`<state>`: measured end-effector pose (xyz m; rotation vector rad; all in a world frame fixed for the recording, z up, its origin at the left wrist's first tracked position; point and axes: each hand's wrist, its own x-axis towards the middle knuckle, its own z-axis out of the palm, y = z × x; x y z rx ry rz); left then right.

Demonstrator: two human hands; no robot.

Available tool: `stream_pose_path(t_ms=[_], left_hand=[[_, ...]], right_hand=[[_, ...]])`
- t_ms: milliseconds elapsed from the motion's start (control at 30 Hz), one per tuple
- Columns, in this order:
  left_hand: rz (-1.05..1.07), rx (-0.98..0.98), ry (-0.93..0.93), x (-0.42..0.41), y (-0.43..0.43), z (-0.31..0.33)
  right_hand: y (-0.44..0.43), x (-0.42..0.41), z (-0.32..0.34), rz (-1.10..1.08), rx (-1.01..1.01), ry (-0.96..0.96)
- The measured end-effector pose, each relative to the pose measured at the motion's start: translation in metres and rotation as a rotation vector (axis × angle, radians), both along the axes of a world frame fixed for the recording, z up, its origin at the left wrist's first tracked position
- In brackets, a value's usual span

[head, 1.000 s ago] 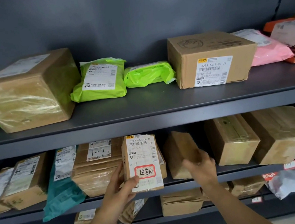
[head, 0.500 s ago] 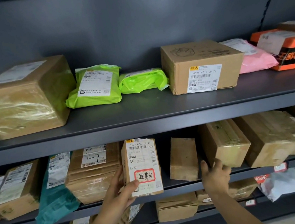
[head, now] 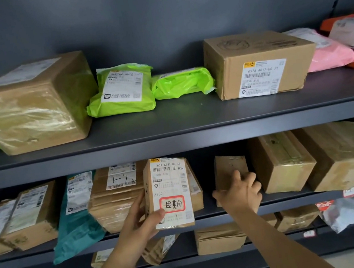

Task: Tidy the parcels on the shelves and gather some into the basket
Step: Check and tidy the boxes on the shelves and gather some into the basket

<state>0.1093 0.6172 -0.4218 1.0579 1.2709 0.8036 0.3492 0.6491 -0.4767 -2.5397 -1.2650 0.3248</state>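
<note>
On the middle shelf [head: 206,219] stands an upright cardboard parcel with a white label and a red-framed stamp [head: 170,191]. My left hand [head: 138,218] grips its left side, thumb across the front. To its right stands a small plain brown box [head: 229,169]. My right hand [head: 241,193] holds that box at its lower right corner, fingers curled round its edge. No basket is in view.
The upper shelf [head: 171,134] carries a large taped box [head: 29,107], two green mailer bags [head: 124,91], a labelled carton [head: 257,63] and a pink bag [head: 328,53]. Taped boxes [head: 282,162] flank the right hand; a teal bag [head: 76,216] leans at left. More parcels lie below.
My right hand left the small brown box, dropped to the shelf edge beside it, then came back up and took hold of its lower right corner. The left hand kept holding the labelled parcel.
</note>
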Motion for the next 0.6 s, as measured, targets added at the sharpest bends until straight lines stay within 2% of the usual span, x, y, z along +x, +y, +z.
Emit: stream_pose_path(t_ms=[67,167,200,233,333,600], left_hand=[[-0.001,-0.006,-0.005,-0.002,0.0,-0.002],[0.006,-0.018,-0.015,-0.003,0.0,-0.005],[0.008,-0.025,-0.016,-0.003,0.0,-0.005],[0.005,-0.03,-0.018,-0.003,0.0,-0.006],[-0.002,-0.026,-0.027,-0.001,0.0,-0.007],[-0.037,0.012,-0.027,0.006,-0.005,-0.003]], right_hand=[[-0.003,0.008,-0.001,-0.006,0.1,0.168],[-0.009,0.02,0.001,-0.037,0.281,0.705],[-0.012,0.022,0.0,-0.092,0.328,0.832],[-0.015,0.024,-0.001,-0.148,0.328,0.877],[-0.021,0.027,-0.008,-0.158,0.226,0.817],[-0.03,0.029,-0.025,-0.06,0.178,0.685]])
